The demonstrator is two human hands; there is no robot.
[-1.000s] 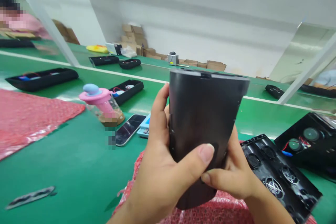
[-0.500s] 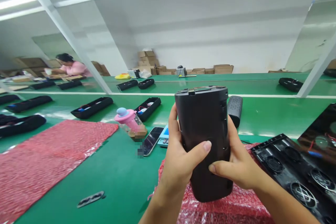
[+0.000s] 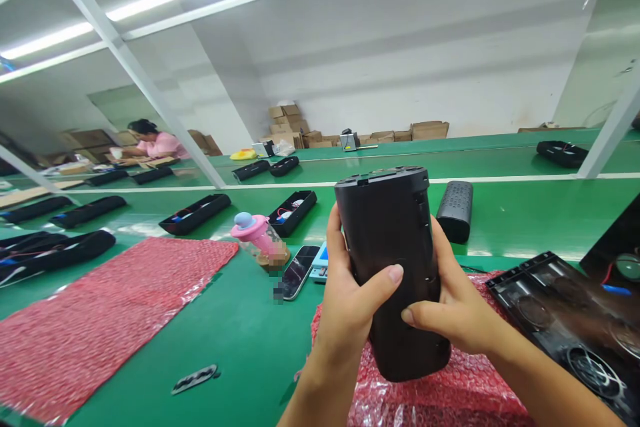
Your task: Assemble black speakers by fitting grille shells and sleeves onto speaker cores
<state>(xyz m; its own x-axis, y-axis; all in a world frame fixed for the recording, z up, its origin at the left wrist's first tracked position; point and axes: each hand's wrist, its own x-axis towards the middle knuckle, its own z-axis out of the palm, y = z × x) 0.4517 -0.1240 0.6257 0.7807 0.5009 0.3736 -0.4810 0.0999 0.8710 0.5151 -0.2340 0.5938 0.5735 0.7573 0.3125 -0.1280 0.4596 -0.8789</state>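
Observation:
Both of my hands hold a long black plastic speaker shell [image 3: 393, 240] upright, above a sheet of red bubble wrap [image 3: 430, 393]. My left hand [image 3: 350, 300] wraps the shell's left side, thumb across its front. On the right side my right hand [image 3: 453, 307] grips it, thumb pressed on the front near the left thumb. The shell's lower end rests close to the bubble wrap.
A black speaker panel with round drivers [image 3: 565, 320] lies at the right. A dark grille speaker [image 3: 455, 210], a phone [image 3: 299, 270] and a pink-capped bottle [image 3: 260, 240] sit on the green bench [image 3: 240, 340]. Another red bubble sheet [image 3: 110, 313] lies left. A person [image 3: 153, 143] works far back.
The view has lifted and pulled back, so the shell looks smaller and farther away. My hands keep the same grip on it.

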